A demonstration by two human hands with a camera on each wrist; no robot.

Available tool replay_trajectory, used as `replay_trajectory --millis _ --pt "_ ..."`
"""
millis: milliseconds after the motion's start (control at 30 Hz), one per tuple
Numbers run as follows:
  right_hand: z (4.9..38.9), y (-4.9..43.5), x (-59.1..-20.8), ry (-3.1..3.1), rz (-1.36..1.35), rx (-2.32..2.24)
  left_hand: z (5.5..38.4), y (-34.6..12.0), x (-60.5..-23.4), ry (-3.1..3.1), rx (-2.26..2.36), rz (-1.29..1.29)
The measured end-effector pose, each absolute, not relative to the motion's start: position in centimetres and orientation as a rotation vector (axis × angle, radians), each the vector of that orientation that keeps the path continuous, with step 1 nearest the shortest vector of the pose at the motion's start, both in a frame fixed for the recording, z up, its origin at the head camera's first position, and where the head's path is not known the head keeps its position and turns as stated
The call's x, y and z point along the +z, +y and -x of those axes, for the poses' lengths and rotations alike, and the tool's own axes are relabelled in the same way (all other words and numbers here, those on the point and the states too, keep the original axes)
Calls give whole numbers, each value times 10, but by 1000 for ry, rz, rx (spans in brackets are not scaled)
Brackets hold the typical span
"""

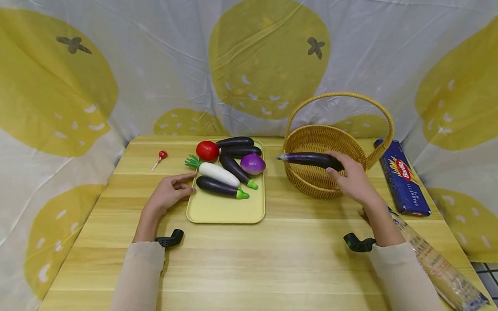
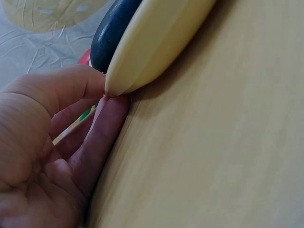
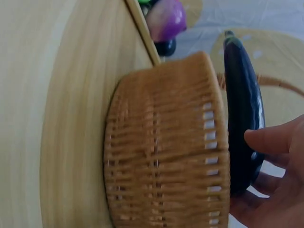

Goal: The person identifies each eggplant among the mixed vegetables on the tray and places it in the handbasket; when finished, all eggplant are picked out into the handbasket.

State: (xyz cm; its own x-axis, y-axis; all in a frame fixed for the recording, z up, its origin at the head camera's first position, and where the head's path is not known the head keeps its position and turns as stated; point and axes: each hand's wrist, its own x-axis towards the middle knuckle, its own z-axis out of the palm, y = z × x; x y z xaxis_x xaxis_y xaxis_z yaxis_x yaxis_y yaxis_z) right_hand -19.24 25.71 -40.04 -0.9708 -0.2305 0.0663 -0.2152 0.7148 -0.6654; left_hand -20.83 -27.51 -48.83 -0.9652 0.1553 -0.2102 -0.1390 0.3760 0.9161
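Right hand point(image 1: 352, 177) holds an eggplant point(image 1: 310, 159) over the basket point(image 1: 315, 138); left hand point(image 1: 171, 191) steadies the tray point(image 1: 226, 209).

Right hand's fingers curl round the stem end of the eggplant, which lies level across the rim just beyond the fingertips, its far tip sticking out past the rim toward the tray. Best move, as I read it: tilt the far tip down into the bowl, keep under the handle point(image 1: 341, 97), release only once the body sits below the rim, otherwise it may roll off the weave. Left hand rests on the surface point(image 1: 270, 266), thumb point(image 2: 71, 88) and a finger pinching the tray's near corner; keep that light. The other vegetables on the tray sit just beyond the left fingertips: three more eggplants, white radish point(image 1: 217, 172), tomato point(image 1: 207, 150), onion point(image 1: 253, 163).
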Motion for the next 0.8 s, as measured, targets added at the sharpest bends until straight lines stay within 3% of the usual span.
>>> replay_trajectory --millis 433,800 --pt "246 272 -413 2850 91 -1054 209 -277 -484 2339 1633 -16" --pt "283 279 -429 2738 9 -1002 210 -275 -488 2337 1644 -28"
